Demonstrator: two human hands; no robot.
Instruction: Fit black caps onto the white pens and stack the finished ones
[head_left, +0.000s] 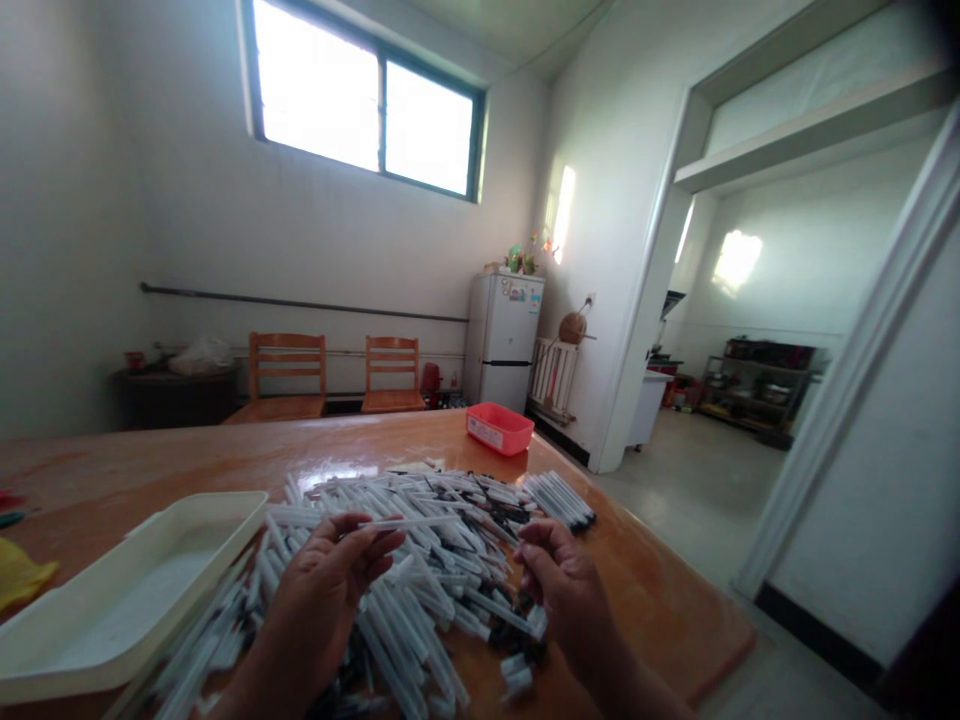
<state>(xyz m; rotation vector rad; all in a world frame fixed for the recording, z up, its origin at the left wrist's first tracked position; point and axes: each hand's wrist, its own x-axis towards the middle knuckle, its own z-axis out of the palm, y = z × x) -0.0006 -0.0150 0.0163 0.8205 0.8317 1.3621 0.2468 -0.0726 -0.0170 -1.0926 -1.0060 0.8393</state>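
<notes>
My left hand (330,580) pinches a clear pen tube (420,522) between thumb and fingers, and the tube points right toward my other hand. My right hand (562,580) is closed, thumb against the fingertips; whatever it holds is too small to make out. Below both hands spreads a big pile of translucent pen tubes (409,630) mixed with black parts. A neat row of tubes with black ends (559,498) lies beyond my right hand. Small clear caps (516,675) sit near the front, left of my right wrist.
A cream tray (135,590) stands on the wooden table (645,600) at the left, beside a yellow item (22,572). The red basket (500,428) is at the far edge. Two wooden chairs (287,370) and a fridge (504,335) stand behind.
</notes>
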